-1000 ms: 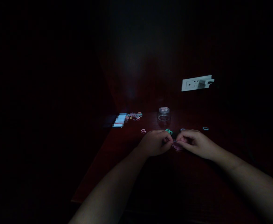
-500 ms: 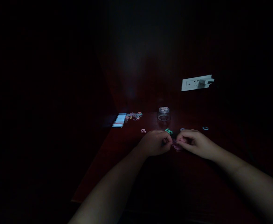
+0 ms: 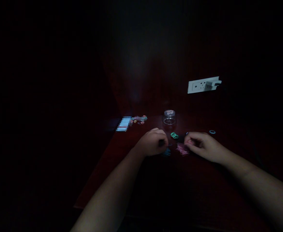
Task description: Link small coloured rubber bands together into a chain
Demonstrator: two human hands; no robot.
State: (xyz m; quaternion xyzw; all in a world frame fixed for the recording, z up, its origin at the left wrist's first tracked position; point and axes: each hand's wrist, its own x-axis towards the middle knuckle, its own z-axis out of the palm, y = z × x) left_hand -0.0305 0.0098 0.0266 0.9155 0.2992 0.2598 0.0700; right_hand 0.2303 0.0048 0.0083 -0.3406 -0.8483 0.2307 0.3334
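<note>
The scene is very dark. My left hand (image 3: 153,142) rests curled on a dark red table (image 3: 122,167), fingers closed; a bluish little pile (image 3: 166,152) lies just below its fingertips. My right hand (image 3: 201,145) is pinched shut next to a small pink heap of tiny elastic rings (image 3: 182,149). What either hand holds is too small to make out. Between the hands lie green rings (image 3: 174,135). A small clear jar (image 3: 169,117) stands just behind them.
A scatter of coloured rings (image 3: 139,119) lies at the back left beside a pale blurred card (image 3: 123,124). One dark ring (image 3: 212,132) lies to the right. A white wall socket (image 3: 199,86) with a plug sits on the back panel. The table's left edge falls into darkness.
My hands, touching at the fingertips before, have parted: the left moved left and slightly back, the right stayed near the pink heap. The green rings and bluish pile now show.
</note>
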